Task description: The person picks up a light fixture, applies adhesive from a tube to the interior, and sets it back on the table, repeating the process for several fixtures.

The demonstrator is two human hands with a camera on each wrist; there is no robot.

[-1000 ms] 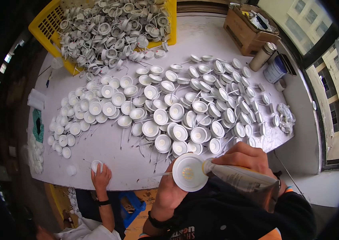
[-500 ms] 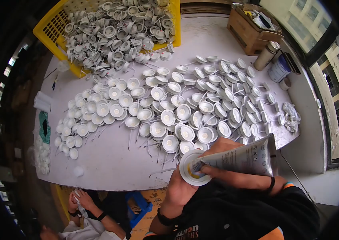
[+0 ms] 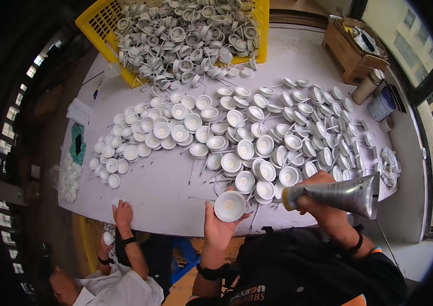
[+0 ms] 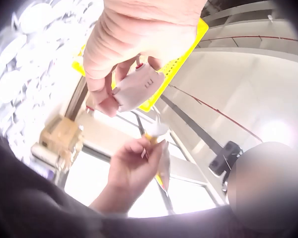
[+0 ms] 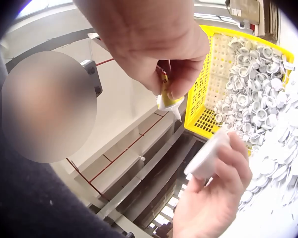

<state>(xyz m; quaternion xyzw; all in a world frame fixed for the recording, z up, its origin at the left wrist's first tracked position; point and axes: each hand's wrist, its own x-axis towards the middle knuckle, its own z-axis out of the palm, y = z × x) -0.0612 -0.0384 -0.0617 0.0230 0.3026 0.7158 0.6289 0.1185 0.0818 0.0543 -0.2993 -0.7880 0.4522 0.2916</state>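
Observation:
My left hand (image 3: 217, 230) holds a white round LED downlight (image 3: 229, 206) by its rim and underside, its dished face with a ring of small yellowish LEDs turned up. A thin cable sticks out to its left. In the left wrist view the back of the downlight (image 4: 139, 88) shows, with a red spot near the fingers. My right hand (image 3: 324, 206) grips a silvery glue tube (image 3: 346, 195) with a yellow collar, lying nearly level. Its pale nozzle points left toward the downlight, apart from it. The right wrist view shows the white nozzle (image 5: 177, 112) beyond the fingers.
Many similar downlights (image 3: 265, 145) with cables cover the table (image 3: 150, 196). At the back a yellow crate (image 3: 99, 28) overflows with white ring parts. A cardboard box (image 3: 349, 53), a flask (image 3: 368, 86) and a bucket (image 3: 382, 104) stand right. Another person (image 3: 124, 275) sits at front left.
The tube's nozzle was over the downlight's face half a second ago; my right hand has since drawn it off to the right. The downlight stays in my left hand. The head view has shifted.

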